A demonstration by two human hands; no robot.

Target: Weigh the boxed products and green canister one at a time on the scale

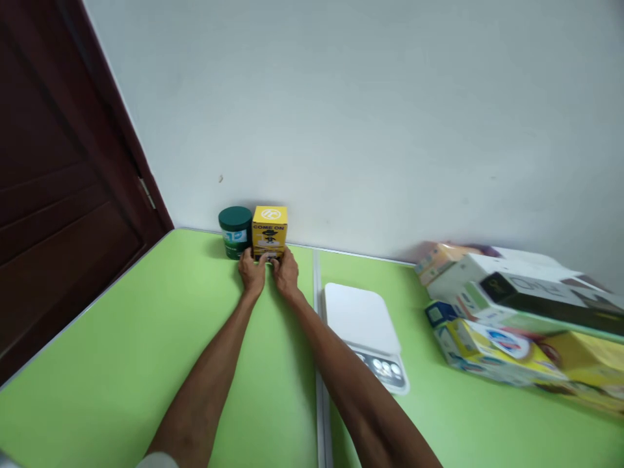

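Observation:
A yellow box (270,227) printed "COME ON" stands upright at the back of the green table (146,338), against the white wall. A dark green round tub (235,231) stands touching its left side. My left hand (252,272) and my right hand (285,273) both reach to the foot of the yellow box, fingers curled against its lower front edge. Both arms stretch straight forward over the table. Whether the fingers grip the box or only press on it is hard to make out.
A white kitchen scale (363,325) with buttons at its near end lies right of my arms. Several stacked product boxes (511,305) fill the right side. A dark wooden door (58,195) stands at the left. A seam (318,338) splits the table.

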